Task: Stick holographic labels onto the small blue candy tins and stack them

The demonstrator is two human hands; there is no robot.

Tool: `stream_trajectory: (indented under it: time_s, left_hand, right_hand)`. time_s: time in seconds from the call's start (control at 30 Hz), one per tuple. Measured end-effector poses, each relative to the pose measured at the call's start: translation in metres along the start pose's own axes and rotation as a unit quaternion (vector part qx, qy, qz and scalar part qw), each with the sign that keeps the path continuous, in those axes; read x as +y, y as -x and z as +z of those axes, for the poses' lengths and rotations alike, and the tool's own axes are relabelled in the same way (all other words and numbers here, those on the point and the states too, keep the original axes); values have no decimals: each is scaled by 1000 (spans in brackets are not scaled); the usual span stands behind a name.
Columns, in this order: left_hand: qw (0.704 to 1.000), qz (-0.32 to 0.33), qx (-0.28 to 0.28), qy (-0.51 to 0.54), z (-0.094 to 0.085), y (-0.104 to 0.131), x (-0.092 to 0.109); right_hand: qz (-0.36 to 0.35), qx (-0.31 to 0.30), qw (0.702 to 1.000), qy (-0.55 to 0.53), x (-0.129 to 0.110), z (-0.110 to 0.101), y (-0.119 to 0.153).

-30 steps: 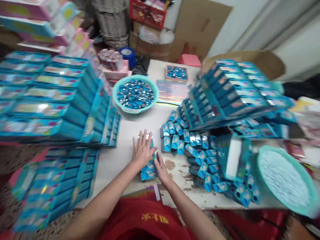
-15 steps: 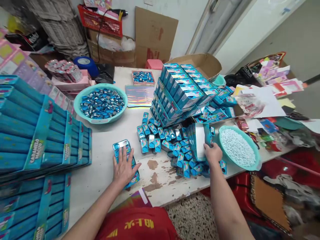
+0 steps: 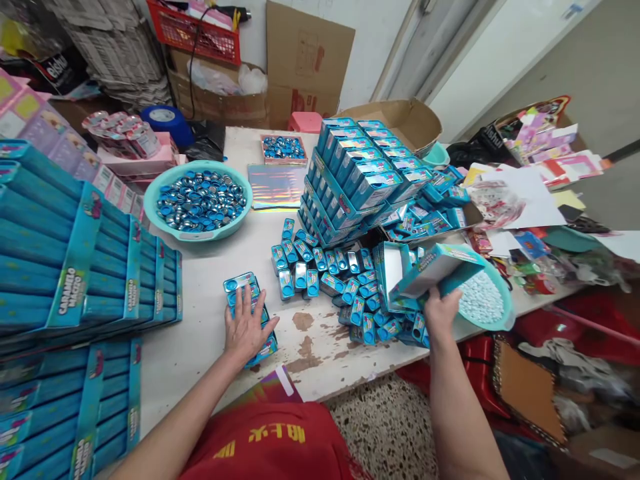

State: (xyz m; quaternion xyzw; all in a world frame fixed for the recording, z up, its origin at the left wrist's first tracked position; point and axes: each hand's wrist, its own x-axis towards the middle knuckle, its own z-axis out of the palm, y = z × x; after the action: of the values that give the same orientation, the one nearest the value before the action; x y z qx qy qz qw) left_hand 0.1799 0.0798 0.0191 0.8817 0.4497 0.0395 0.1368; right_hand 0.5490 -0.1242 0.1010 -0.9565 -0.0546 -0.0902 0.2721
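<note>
My left hand (image 3: 247, 327) lies flat, fingers spread, over a short row of blue candy tins (image 3: 239, 283) on the table. In my right hand (image 3: 442, 315) is a blue cardboard display tray (image 3: 434, 272), gripped by its near edge and tilted. Beneath and left of it another tray with a white inside (image 3: 394, 264) rests among the tins. Many loose blue tins (image 3: 350, 291) stand or lie between my hands. Partly behind the held tray sits a turquoise basin (image 3: 507, 303) of small white candies (image 3: 481, 297).
Stacked full trays of tins (image 3: 345, 177) rise behind the loose ones. A turquoise basin (image 3: 195, 235) of blue and silver caps is at the back left. Tall stacks of blue display boxes (image 3: 75, 267) fill the left side. A cardboard box (image 3: 400, 120) stands at the back.
My right hand has pulled one tray up and to the right off the stacked trays, so it now tilts over the candy basin. My left hand stays on the tin row.
</note>
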Motion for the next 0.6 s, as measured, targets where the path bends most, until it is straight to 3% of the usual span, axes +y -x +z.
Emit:
stream_trajectory:
  time_s: [0.1,0.17,0.23,0.3,0.37,0.43,0.5,0.6]
  left_hand:
    - [999,3,10,30,-8,2,2]
    - [996,1,43,83,-23,4,8]
    - [980,8,81,182,-44,5,19]
    - [948,3,88,307,-63,4,30]
    - [916,-48,86,390,-76,0,33]
    - [901,-139,93,401,-79,-6,25]
    - [900,-224,92,364,-72,-12,6]
    - [917,-283,68,272,-53,-17,-25]
  right_hand:
    - [-24,87,994,-60,-11,-20,13]
    - [-64,84,992,-68,-27,-24,35]
    - [-126,-14,990,-61,-48,-17,74]
    - [-182,-181,964,-62,-68,-2,127]
    - [-220,-336,912,-83,-86,15,183]
    - [-270,-426,857,-110,-96,31,225]
    - [-311,-439,826,-168,-99,43,241]
    - [-387,-352,831,-191,-94,60,214]
